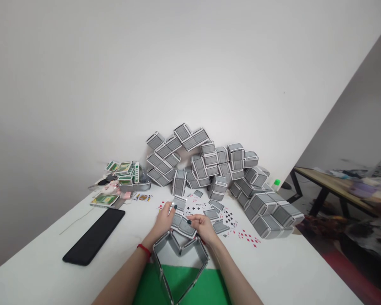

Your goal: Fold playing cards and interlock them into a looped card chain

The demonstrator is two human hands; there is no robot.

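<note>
Two grey-backed playing cards (184, 225) are between my hands, above the table's middle. My left hand (164, 218) has its thumb and fingers closed on the left side of the cards. At their right side my right hand (201, 226) pinches the edge. Just below the hands stands a heart-shaped frame of folded cards (204, 254), its lower part over a green mat (139, 292). Loose cards, some face up (249, 238) and some face down (221, 226), lie to the right of my hands.
Stacked folded-card blocks (236, 156) line the wall and run down the right side. Green card boxes (104, 199) lie at the left, near a black phone-like slab (94, 237). A wooden table (330, 182) stands at the far right.
</note>
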